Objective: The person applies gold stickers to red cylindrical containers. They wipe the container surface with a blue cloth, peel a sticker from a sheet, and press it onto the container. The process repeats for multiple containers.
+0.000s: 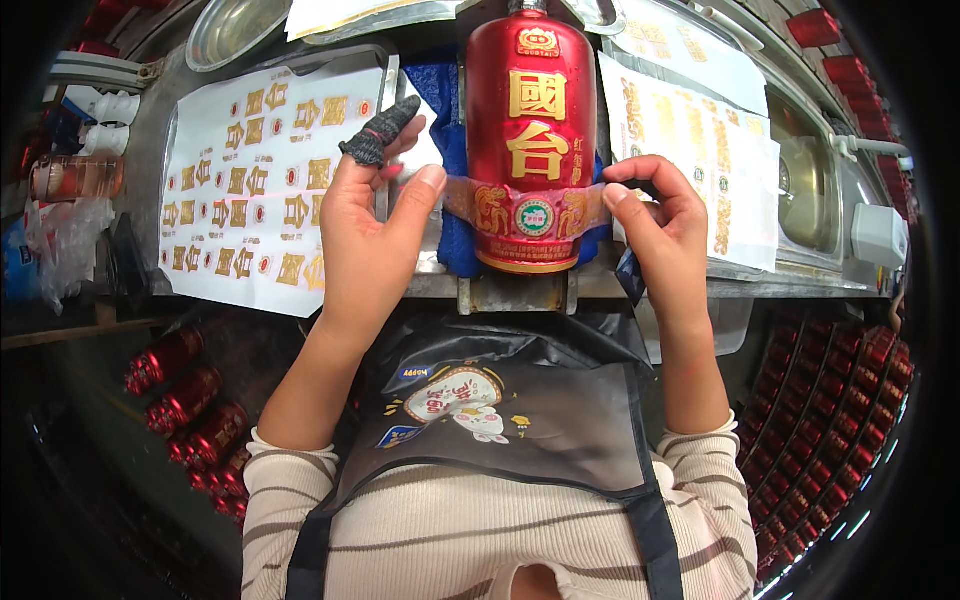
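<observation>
A glossy red bottle (487,120) with gold characters lies in front of me, its neck pointing away. Across its lower part stretches a translucent decal strip (490,212) with gold figures and a round green-and-white emblem. The right end of this strip is pinched between thumb and forefinger of my right hand (665,230). My left hand (365,225) is at the strip's left end, thumb tip beside it and fingers apart. A black finger cover (385,130) wraps one finger of that hand. Blue cloth (460,245) lies under the bottle.
A white decal sheet (220,285) with gold characters lies on a tray at left; more decal sheets (745,200) lie at right beside a metal basin (805,190). A metal bowl (225,35) stands at far left. Red bottles (185,395) are stacked below on both sides.
</observation>
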Motion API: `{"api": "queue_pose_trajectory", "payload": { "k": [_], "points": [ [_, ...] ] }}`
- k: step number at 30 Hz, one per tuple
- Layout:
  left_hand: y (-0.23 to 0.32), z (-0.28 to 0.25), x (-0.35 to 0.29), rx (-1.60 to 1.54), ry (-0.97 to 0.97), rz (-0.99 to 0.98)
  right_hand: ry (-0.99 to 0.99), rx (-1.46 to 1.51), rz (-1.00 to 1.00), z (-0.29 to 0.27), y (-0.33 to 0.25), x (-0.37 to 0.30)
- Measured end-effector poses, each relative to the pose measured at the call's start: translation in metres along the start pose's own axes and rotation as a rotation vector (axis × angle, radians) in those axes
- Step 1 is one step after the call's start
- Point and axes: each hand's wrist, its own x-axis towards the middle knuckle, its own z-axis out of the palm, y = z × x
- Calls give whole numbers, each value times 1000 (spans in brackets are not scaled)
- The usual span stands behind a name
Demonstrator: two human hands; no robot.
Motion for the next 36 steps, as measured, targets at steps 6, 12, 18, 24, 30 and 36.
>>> {"api": "queue_pose_trajectory", "payload": {
  "k": [6,12,18,24,30,36],
  "points": [
    [22,22,-6,-145,-175,-75,35,20,-17,11,-11,-13],
    [18,29,-7,-164,-167,-46,-86,123,-77,20,7,-2],
    [19,28,-5,-153,-179,-22,-149,161,-72,16,7,2],
    [17,28,-3,-131,-185,11,-183,154,-2,12,-5,3],
    [8,22,-5,-206,-232,-33,-159,139,-85,12,4,4],
    [-4,12,-22,-269,-299,-36,-134,5,-108,20,1,-17]
  ]
}}
